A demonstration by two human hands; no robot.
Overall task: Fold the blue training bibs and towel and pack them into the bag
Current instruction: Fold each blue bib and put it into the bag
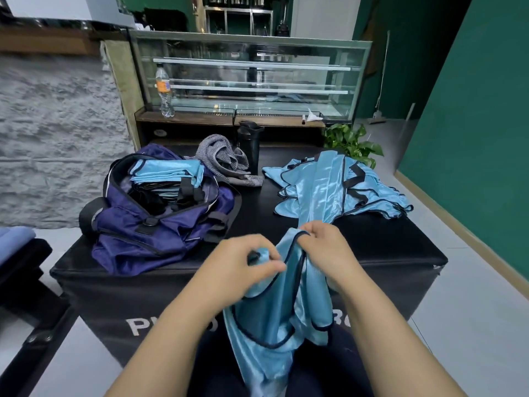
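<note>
Under the left hand [243, 262], hidden bib [286, 310] edge

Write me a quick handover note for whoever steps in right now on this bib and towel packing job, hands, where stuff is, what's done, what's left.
Left hand: fingers pinch the dark-trimmed edge of a blue bib.
Right hand: grips the same bib near its top; the bib hangs unfolded off the near edge of the black table.
Purple bag: open on the table's left, with folded bibs already inside.
Unfolded bib pile: on the table's right.
Grey towel: crumpled behind the bag, beside a black bottle.
Left to do: fold the held bib, the pile and the towel, then pack them.
</note>
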